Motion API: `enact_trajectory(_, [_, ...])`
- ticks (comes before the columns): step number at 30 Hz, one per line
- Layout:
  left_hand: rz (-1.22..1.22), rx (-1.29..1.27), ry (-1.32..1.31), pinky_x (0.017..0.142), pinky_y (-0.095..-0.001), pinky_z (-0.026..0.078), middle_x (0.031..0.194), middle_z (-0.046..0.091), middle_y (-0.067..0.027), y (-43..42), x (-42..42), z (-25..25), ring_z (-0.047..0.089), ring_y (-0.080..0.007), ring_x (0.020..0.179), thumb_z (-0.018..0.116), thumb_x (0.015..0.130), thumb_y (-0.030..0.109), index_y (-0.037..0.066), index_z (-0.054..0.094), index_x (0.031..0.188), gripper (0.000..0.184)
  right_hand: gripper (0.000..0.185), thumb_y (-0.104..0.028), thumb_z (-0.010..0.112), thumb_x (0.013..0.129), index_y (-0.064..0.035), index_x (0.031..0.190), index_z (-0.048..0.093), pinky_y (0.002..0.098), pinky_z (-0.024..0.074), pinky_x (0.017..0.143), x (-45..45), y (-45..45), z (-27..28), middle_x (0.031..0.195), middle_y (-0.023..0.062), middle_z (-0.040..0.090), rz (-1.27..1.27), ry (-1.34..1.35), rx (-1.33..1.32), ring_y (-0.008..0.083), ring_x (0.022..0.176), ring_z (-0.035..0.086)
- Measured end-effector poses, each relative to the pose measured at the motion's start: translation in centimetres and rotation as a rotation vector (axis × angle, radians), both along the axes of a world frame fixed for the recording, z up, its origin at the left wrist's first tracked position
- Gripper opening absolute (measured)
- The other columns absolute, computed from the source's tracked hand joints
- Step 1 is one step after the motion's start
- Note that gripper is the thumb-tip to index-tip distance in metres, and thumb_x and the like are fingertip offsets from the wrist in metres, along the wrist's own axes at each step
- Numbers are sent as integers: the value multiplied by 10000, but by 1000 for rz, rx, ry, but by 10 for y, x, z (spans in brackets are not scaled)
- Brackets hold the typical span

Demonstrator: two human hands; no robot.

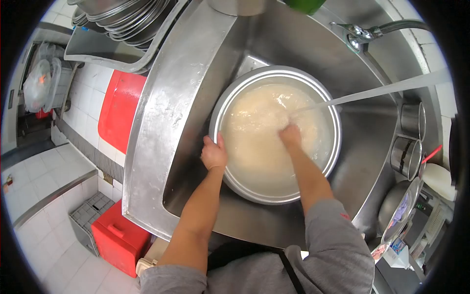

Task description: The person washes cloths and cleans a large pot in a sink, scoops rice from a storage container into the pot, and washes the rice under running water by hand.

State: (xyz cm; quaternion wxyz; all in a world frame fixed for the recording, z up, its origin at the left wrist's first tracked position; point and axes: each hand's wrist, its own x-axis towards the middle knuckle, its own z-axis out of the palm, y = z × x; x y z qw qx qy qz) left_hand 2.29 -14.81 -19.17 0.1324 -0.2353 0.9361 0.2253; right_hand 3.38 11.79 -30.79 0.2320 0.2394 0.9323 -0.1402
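Note:
A wide round metal pot point(264, 198) sits in the sink basin, holding cloudy water point(254, 161) with a pale mass like rice under the surface. My left hand point(214, 153) is closed over the pot's left rim, thumb on the inner side. Inside the pot, my right hand point(290, 134) dips into the water right of the middle, its fingers hidden by the murky liquid. A stream of water point(372, 90) comes in from the right and lands close to my right hand, rippling the surface.
The steel sink point(367, 147) surrounds the pot, with a faucet point(360, 34) at upper right. Stacked metal pans point(129, 22) stand in a grey tub at upper left. Small metal pots point(406, 157) line the right side. A red box point(120, 240) is on the lower left floor.

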Motion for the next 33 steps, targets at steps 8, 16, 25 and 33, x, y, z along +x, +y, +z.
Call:
enact_trajectory(8, [7,17,60,580,-492,431,706,567,-251,2,0,3,550,-422,669,390,828,451,3,445,842,451,420,-374,558,692,-52,961,568,448,239,969,115,-73,-94,978,154,560,664,193,198,331,1027,455])
enact_trajectory(16, [-29,-43,40,598,-481,447,712,580,-226,-1,1,-3,567,-395,657,384,823,469,8,441,922,474,508,-503,463,760,-73,1019,541,422,412,811,73,9,-3,1030,135,537,209,-218,-44,301,978,500])
enact_trajectory(25, [5,3,-9,601,-486,436,716,567,-255,0,-2,3,554,-419,678,397,827,444,-16,443,903,469,459,-434,368,839,-135,1180,434,355,320,912,-50,58,-21,1196,99,446,500,-379,144,252,1106,413])
enact_trajectory(33, [-1,28,18,606,-487,432,722,568,-252,2,-3,7,551,-422,684,397,833,425,-14,445,928,451,498,-406,309,878,-91,1261,354,305,271,949,-103,-24,10,1300,52,353,-175,142,-885,200,1156,373])
